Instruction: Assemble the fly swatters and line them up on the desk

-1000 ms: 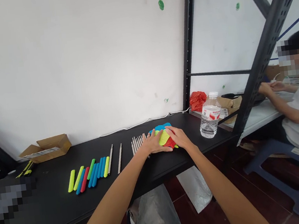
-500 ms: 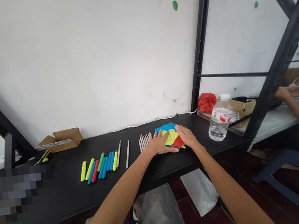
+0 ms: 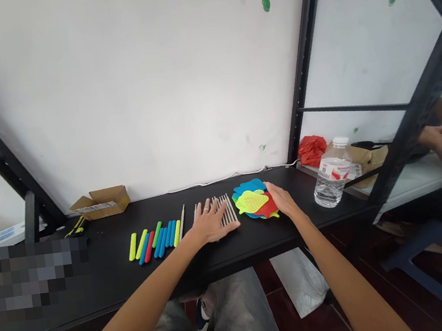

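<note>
My left hand (image 3: pixel 210 222) lies flat and open on a row of thin grey metal rods (image 3: pixel 228 208) on the black table (image 3: pixel 97 272), fingers spread. My right hand (image 3: pixel 284 201) rests open against the right side of a pile of coloured mesh pieces (image 3: pixel 254 202), blue, yellow-green and red. To the left lies a row of coloured plastic tubes (image 3: pixel 155 240), yellow-green, blue and red, with two single grey rods (image 3: pixel 182 220) beside them.
An open cardboard box (image 3: pixel 101 201) stands at the back left by the wall. A water bottle (image 3: pixel 330 174) stands to the right, with a red bag (image 3: pixel 311 149) behind it. Black rack posts (image 3: pixel 302 64) frame the table. Another person's hands (image 3: pixel 440 134) work at the far right.
My left hand has slid left off the mesh pile onto the grey rods and spread flat. The view has swung left, so the other person is mostly out of frame.
</note>
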`<move>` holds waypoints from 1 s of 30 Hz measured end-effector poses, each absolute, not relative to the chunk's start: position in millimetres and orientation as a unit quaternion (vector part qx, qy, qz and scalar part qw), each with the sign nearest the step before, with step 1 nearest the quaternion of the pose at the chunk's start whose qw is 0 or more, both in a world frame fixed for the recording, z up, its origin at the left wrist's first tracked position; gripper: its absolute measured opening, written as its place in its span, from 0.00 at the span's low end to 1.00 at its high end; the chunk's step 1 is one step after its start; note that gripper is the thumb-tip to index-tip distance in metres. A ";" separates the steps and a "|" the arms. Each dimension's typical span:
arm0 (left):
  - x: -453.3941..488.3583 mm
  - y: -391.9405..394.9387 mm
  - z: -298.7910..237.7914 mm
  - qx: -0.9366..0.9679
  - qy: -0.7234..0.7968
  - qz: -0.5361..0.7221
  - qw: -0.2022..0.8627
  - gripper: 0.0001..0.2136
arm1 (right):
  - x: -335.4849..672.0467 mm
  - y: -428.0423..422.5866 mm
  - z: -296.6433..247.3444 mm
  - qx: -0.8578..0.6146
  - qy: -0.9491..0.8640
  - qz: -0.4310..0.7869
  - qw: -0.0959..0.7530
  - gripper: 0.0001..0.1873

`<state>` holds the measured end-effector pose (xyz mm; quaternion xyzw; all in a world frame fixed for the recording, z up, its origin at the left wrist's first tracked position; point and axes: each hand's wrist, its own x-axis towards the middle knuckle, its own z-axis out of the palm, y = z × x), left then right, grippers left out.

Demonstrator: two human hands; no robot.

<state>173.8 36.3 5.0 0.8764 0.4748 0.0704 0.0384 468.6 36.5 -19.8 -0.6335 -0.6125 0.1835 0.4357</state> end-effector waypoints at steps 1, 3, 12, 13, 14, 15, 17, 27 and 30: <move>162.1 34.0 4.2 0.869 0.489 0.057 0.048 0.43 | 468.9 36.7 -20.1 -0.632 -0.612 0.182 0.438 0.36; 146.0 30.6 3.1 0.858 0.508 0.044 0.057 0.41 | 469.7 36.5 -19.4 -0.632 -0.613 0.173 0.442 0.34; 93.9 7.0 13.4 0.826 0.550 0.120 -0.019 0.38 | 398.7 -12.2 -4.3 -0.535 -0.666 -0.062 0.515 0.24; 78.9 2.3 12.8 0.814 0.565 0.128 -0.038 0.38 | 378.6 -23.4 -5.7 -0.516 -0.706 -0.054 0.482 0.23; 62.8 -2.6 11.2 0.796 0.587 0.133 -0.058 0.38 | 358.2 -33.9 -7.7 -0.503 -0.740 -0.047 0.443 0.23; 46.3 -7.4 8.6 0.774 0.614 0.137 -0.075 0.38 | 338.6 -42.8 -10.0 -0.500 -0.769 -0.041 0.396 0.23; 17.1 -16.2 1.4 0.723 0.672 0.137 -0.086 0.38 | 306.2 -53.8 -13.9 -0.506 -0.801 -0.029 0.318 0.28; 0.3 -33.7 -12.8 0.727 0.663 0.176 -0.006 0.36 | 277.6 -40.2 -13.8 -0.515 -0.837 0.051 0.179 0.37; -19.3 -37.3 -8.7 0.717 0.663 0.215 -0.003 0.36 | 276.9 -41.8 -13.3 -0.497 -0.838 0.040 0.223 0.33</move>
